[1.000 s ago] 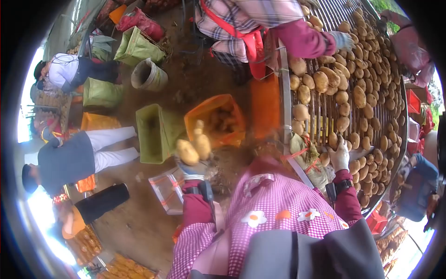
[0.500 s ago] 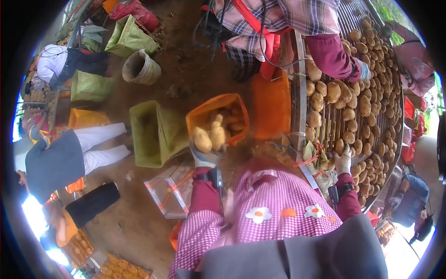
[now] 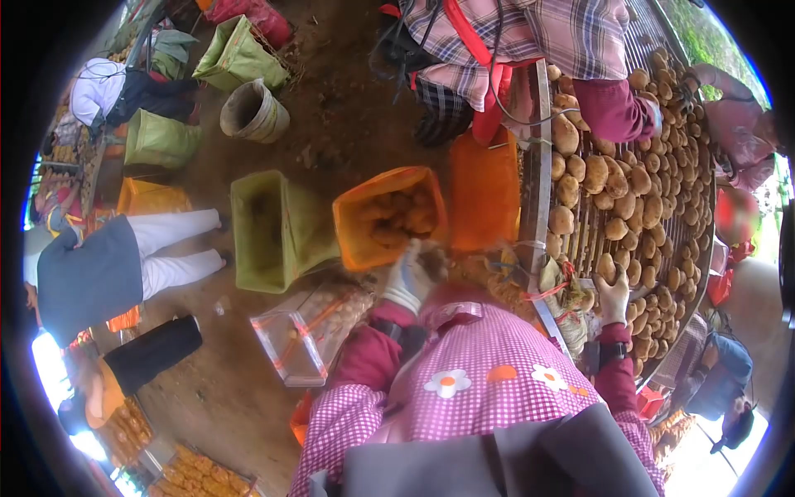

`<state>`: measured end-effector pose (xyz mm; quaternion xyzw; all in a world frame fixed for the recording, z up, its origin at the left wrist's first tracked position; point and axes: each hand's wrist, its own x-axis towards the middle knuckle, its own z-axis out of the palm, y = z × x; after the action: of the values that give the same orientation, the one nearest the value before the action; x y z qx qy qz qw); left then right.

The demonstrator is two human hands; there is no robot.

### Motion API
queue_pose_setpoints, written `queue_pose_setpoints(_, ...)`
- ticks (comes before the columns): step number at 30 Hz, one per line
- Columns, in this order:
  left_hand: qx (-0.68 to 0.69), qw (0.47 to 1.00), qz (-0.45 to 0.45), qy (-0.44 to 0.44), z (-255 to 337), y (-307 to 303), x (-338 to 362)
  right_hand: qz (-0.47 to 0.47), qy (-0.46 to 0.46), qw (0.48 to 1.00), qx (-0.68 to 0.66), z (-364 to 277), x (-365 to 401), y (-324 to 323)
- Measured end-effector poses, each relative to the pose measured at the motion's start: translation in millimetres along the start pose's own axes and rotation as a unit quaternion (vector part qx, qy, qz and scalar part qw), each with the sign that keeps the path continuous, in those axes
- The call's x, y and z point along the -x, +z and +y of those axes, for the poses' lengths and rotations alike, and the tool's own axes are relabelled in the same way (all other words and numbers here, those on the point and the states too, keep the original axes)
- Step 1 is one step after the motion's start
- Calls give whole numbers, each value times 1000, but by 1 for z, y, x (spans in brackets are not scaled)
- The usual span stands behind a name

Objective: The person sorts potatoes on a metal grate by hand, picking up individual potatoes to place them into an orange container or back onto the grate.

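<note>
My left hand (image 3: 407, 280), in a white glove, is at the near rim of an orange bin (image 3: 350, 251). Its fingers look apart and somewhat blurred, and no potato shows in them. Several potatoes (image 3: 406, 214) lie inside that bin. On the slatted sorting table at the right, my right hand (image 3: 614, 291), gloved too, has its fingers around a potato (image 3: 606, 267). Many more potatoes (image 3: 617, 178) are spread over the slats around and beyond it.
A green bin (image 3: 258, 232) stands left of the orange one, with a clear plastic box (image 3: 290, 348) nearer me. An orange panel (image 3: 483, 195) lies beside the table's metal edge (image 3: 540, 166). A co-worker's sleeve (image 3: 613, 108) reaches over the table; other people stand at left and right.
The potatoes in my left hand have left it, and that hand has moved right and nearer my body. My right hand stays at the same potato on the table.
</note>
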<state>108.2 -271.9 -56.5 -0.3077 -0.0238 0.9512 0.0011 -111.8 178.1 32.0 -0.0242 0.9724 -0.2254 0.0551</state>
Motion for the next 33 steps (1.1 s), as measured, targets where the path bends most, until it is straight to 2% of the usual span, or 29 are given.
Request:
queue_pose_setpoints(1,-83,996,-26,-30,-15,25,5,-32,20,996,-77,-22,5,-5)
queue_pose_setpoints(3,-188,978,-50,-75,-45,58,3,-90,66,967,-229,-106,27,-23)
queue_pose_setpoints(5,-117,982,-53,-136,-71,82,-4,-195,31,950,-243,-168,45,-27)
queue_pose_setpoints(7,-37,983,-67,-164,-84,101,-2,-315,-103,872,-361,-195,60,-21)
queue_pose_setpoints(8,6,983,-80,-163,-88,109,1,-307,-144,900,-272,-202,59,-29)
queue_pose_setpoints(9,49,981,-91,-162,-90,114,2,-302,-139,914,-232,-201,58,-34)
queue_pose_setpoints(10,141,962,-112,-204,-82,76,-17,-298,-134,925,-192,-199,56,-39)
queue_pose_setpoints(11,88,965,-188,-163,-69,63,-16,-242,-117,944,-191,-184,56,-38)
queue_pose_setpoints(12,12,987,-133,-92,-54,49,-14,-213,-89,955,-188,-162,54,-36)
queue_pose_setpoints(13,6,999,-36,-26,-40,36,-13,-196,-38,961,-193,-150,56,-43)
queue_pose_setpoints(14,47,998,-51,-8,-16,-22,-32,-177,13,964,-199,-138,58,-50)
queue_pose_setpoints(15,121,992,-44,-14,4,-12,-21,-149,-11,971,-186,-124,64,-54)
queue_pose_setpoints(16,-10,989,104,105,10,12,-15,-119,-34,978,-170,-106,70,-54)
queue_pose_setpoints(17,-60,978,157,126,26,12,-23,-90,-59,983,-152,-92,78,-57)
queue_pose_setpoints(19,-140,934,292,155,55,-6,-32,-127,27,977,-170,-77,97,-63)
queue_pose_setpoints(20,-180,908,343,160,64,-12,-38,-126,11,978,-163,-63,108,-61)
queue_pose_setpoints(21,-218,884,379,165,74,-21,-45,-126,-6,980,-156,-53,116,-61)
queue_pose_setpoints(23,-294,881,324,183,107,-78,-76,-133,23,976,-172,-55,129,-76)
queue_pose_setpoints(24,-368,800,409,241,51,18,-52,-137,46,974,-175,-46,134,-77)
queue_pose_setpoints(26,-489,769,302,281,22,44,-59,-121,57,976,-172,-27,139,-76)
queue_pose_setpoints(28,-587,705,189,351,-7,64,-70,-98,45,981,-160,-19,134,-78)
queue_pose_setpoints(29,-681,627,158,343,-36,97,-65,-72,15,986,-147,-13,129,-74)
queue_pose_setpoints(31,-824,358,-16,439,-82,132,-67,-20,-47,992,-119,-1,110,-59)
queue_pose_setpoints(32,-839,336,-83,421,-110,162,-62,-31,-41,984,-172,-7,97,-60)
queue_pose_setpoints(33,-849,311,-147,401,-137,186,-57,-20,-67,984,-166,-11,81,-56)
